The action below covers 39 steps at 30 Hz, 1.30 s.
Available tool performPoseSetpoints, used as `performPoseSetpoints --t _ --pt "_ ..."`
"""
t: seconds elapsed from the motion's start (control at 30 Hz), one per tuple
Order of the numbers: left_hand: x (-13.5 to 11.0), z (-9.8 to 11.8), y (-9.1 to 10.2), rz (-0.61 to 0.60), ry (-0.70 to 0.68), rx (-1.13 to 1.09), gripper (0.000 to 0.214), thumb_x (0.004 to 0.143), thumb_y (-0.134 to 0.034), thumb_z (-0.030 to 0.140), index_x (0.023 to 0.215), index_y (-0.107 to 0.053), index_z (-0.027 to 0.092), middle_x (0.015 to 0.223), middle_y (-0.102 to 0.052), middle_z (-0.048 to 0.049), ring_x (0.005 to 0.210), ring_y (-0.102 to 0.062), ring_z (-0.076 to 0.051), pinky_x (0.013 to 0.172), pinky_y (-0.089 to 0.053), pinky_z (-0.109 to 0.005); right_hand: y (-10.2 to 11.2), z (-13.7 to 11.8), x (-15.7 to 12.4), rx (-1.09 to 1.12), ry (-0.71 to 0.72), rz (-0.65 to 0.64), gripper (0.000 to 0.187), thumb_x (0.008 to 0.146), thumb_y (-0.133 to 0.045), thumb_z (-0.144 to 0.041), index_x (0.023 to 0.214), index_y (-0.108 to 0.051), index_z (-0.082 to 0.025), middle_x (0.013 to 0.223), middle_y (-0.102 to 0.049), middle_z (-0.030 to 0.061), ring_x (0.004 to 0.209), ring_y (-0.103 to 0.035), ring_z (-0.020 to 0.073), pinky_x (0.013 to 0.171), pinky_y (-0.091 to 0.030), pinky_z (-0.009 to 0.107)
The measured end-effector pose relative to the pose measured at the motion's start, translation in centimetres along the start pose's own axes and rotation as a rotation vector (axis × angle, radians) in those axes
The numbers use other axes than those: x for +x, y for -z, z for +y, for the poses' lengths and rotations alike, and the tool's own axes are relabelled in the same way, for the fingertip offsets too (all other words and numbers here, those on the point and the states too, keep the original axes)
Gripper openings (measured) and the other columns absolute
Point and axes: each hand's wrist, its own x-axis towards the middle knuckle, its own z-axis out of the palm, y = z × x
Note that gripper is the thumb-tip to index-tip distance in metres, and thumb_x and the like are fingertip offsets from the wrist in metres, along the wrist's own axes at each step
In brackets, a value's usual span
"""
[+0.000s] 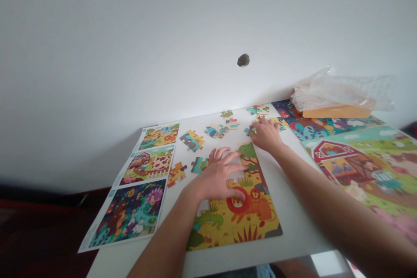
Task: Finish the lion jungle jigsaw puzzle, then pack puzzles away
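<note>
The left hand point(218, 178) and right hand point(265, 134) are apart, the left spread open on a yellow cardboard lion jigsaw puzzle point(239, 219), its lower part joined and its top unfinished, at six o'clock on the white counter point(293, 208), the right touching colourful loose cardboard pieces point(224, 126) at twelve o'clock.

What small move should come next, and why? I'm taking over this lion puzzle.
Probably try the loose jigsaw piece by the right hand in the gap of the lion jigsaw puzzle, beside the left hand. The white table shows through that gap, and the right hand is already at that piece, though its fit can't be judged from here.
</note>
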Motion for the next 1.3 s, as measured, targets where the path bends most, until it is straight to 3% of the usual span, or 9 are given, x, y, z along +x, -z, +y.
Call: performPoseSetpoints --t 0.23,0.4,0.5,0.6,0.73,0.9,1.1,1.2,1.3 --pt "0.0 0.2 0.0 -0.032 0.034 -0.024 0.080 0.063 -0.069 0.076 0.132 -0.058 0.038 0.153 -0.037 -0.0048 0.144 -0.016 -0.042 0.116 -0.008 -0.066 -0.4 -1.1 -0.3 0.052 0.188 -0.026 0.030 0.090 -0.052 -0.031 0.114 -0.068 -0.023 0.120 -0.062 0.0128 0.114 -0.053 0.0322 0.095 -0.036 0.047" --pt "0.1 0.2 -0.1 -0.028 0.032 -0.021 0.079 0.065 -0.066 0.077 0.133 -0.057 0.037 0.154 -0.036 -0.0044 0.145 -0.013 -0.041 0.116 -0.006 -0.066 -0.4 -1.1 -0.3 0.126 0.198 -0.001 0.040 0.088 -0.054 -0.028 0.128 -0.059 -0.022 0.125 -0.061 0.0117 0.113 -0.053 0.0290 0.095 -0.036 0.043" --pt "0.1 0.3 -0.1 -0.028 0.027 -0.023 0.078 0.066 -0.066 0.077 0.132 -0.057 0.037 0.154 -0.037 -0.0043 0.145 -0.014 -0.041 0.116 -0.005 -0.067 0.0 -1.1 -0.4 0.090 0.089 0.090 0.044 0.087 -0.056 -0.035 0.129 -0.057 -0.022 0.126 -0.059 0.0146 0.116 -0.050 0.0326 0.098 -0.032 0.048" --pt "0.1 0.5 0.0 -0.025 0.023 -0.028 0.079 0.065 -0.066 0.077 0.132 -0.057 0.036 0.154 -0.037 -0.0047 0.145 -0.014 -0.042 0.115 -0.005 -0.068 0.2 -0.9 -0.7 -0.002 -0.164 0.215 0.045 0.086 -0.055 -0.039 0.125 -0.058 -0.018 0.122 -0.057 0.0214 0.116 -0.047 0.0391 0.097 -0.030 0.055" --pt "0.1 0.6 -0.2 -0.009 0.013 -0.031 0.077 0.066 -0.068 0.075 0.131 -0.058 0.036 0.154 -0.037 -0.0054 0.145 -0.015 -0.041 0.116 -0.005 -0.067 -0.3 -0.3 -0.7 -0.048 -0.333 0.175 0.041 0.084 -0.054 -0.036 0.115 -0.063 -0.011 0.115 -0.057 0.0276 0.111 -0.048 0.0428 0.089 -0.036 0.057" --pt "0.2 0.6 -0.3 -0.012 0.011 -0.026 0.076 0.067 -0.066 0.075 0.132 -0.058 0.036 0.154 -0.037 -0.0049 0.146 -0.014 -0.041 0.116 -0.006 -0.067 -0.4 0.4 -0.1 0.023 -0.140 0.094 0.042 0.085 -0.053 -0.029 0.125 -0.061 -0.018 0.114 -0.062 0.0213 0.108 -0.052 0.0368 0.084 -0.043 0.046" --pt "0.1 0.2 -0.3 0.025 0.000 -0.008 0.070 0.072 -0.064 0.073 0.131 -0.060 0.035 0.152 -0.040 -0.0044 0.145 -0.017 -0.040 0.117 -0.009 -0.065 0.0 -0.2 0.1 0.068 0.049 0.054 0.034 0.090 -0.052 -0.037 0.118 -0.069 -0.027 0.127 -0.060 0.0122 0.116 -0.047 0.0348 0.092 -0.038 0.049" --pt "0.2 -0.1 -0.4 0.129 0.034 0.020 0.056 0.081 -0.062 0.064 0.127 -0.063 0.032 0.148 -0.046 -0.0046 0.142 -0.024 -0.035 0.117 -0.015 -0.059 -0.1 -0.7 -0.2 0.062 0.197 0.010 0.031 0.093 -0.049 -0.037 0.111 -0.073 -0.030 0.129 -0.061 0.0074 0.115 -0.047 0.0328 0.095 -0.035 0.049" --pt "0.3 -0.7 -0.6 0.283 0.116 0.074 0.044 0.088 -0.059 0.052 0.125 -0.064 0.030 0.142 -0.052 -0.0045 0.137 -0.032 -0.031 0.117 -0.021 -0.053 -0.3 -1.3 -0.5 0.075 0.301 -0.045 0.033 0.094 -0.047 -0.036 0.118 -0.069 -0.032 0.131 -0.061 0.0048 0.115 -0.049 0.0304 0.096 -0.034 0.049"
